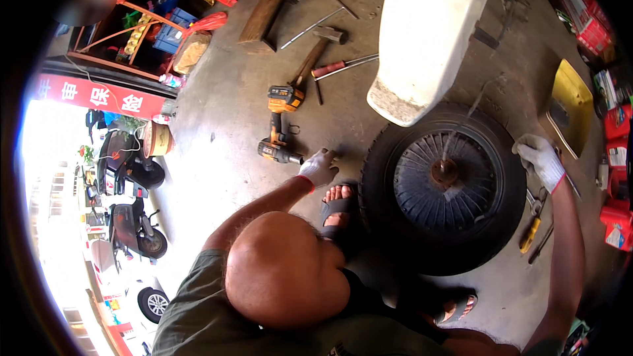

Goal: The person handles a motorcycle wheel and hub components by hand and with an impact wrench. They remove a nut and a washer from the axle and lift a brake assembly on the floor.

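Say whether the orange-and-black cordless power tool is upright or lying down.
Lying down: the orange-and-black cordless power tool shows its battery, handle and head in side profile on the grey floor.

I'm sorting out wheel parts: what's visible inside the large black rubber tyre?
Inside the large black rubber tyre sits a dark, round, ribbed hub with a rusty brown centre. The hub's far side is hidden.
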Action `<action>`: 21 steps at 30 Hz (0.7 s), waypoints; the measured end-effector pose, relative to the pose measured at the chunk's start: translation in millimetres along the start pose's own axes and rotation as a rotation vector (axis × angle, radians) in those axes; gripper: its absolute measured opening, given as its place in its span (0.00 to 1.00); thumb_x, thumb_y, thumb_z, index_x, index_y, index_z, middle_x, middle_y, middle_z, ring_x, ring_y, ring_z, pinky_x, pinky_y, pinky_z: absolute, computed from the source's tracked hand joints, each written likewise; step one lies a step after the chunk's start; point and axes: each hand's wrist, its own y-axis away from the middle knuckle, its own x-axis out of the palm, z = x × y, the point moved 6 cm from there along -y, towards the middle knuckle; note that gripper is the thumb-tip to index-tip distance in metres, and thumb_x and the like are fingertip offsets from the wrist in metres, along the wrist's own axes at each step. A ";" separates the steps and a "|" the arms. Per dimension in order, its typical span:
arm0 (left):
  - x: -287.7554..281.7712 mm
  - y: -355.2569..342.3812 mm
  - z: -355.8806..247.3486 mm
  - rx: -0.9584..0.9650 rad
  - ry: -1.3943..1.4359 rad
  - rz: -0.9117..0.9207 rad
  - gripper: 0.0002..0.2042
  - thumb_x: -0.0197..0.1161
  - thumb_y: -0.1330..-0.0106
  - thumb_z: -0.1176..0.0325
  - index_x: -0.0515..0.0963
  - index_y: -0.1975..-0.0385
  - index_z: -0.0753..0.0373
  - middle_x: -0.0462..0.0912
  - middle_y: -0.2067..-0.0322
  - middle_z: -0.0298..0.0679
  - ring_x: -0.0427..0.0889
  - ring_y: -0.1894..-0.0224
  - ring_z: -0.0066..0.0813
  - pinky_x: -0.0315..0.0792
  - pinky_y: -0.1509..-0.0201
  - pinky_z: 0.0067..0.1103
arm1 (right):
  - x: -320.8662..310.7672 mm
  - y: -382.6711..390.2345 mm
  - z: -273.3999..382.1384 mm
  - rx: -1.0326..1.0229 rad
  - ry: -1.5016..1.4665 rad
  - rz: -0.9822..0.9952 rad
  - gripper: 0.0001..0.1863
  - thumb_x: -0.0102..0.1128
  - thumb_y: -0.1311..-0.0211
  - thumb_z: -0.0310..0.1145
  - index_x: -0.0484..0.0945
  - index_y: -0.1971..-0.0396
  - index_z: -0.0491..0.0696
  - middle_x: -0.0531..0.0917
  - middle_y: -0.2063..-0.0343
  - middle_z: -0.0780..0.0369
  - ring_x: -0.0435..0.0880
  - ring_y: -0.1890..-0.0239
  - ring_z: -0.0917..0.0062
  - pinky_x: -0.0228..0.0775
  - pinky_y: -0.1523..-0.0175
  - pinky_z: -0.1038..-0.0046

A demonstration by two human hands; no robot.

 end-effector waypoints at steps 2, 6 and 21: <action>-2.6 3.5 4.0 -0.007 -0.011 -0.005 0.20 0.68 0.39 0.65 0.80 0.46 0.60 0.82 0.50 0.51 0.84 0.48 0.50 0.79 0.44 0.37 | 4.2 -3.1 2.0 0.001 0.009 0.011 0.08 0.58 0.33 0.33 0.81 0.62 0.45 0.81 0.73 0.68 0.74 0.79 0.87 0.62 0.78 0.82; 4.5 -0.2 8.6 0.000 -0.073 0.005 0.19 0.66 0.37 0.66 0.79 0.46 0.62 0.81 0.51 0.49 0.86 0.50 0.44 0.80 0.45 0.34 | 5.0 0.5 10.0 0.013 0.039 0.004 0.07 0.58 0.34 0.33 0.81 0.63 0.45 0.80 0.74 0.68 0.74 0.79 0.87 0.62 0.77 0.81; -43.3 5.1 -3.2 0.053 -0.085 -0.064 0.25 0.65 0.36 0.67 0.74 0.38 0.59 0.79 0.45 0.51 0.77 0.40 0.51 0.72 0.35 0.38 | 7.2 1.7 21.0 0.010 0.057 -0.020 0.07 0.57 0.33 0.32 0.81 0.66 0.45 0.79 0.76 0.69 0.74 0.79 0.87 0.61 0.79 0.81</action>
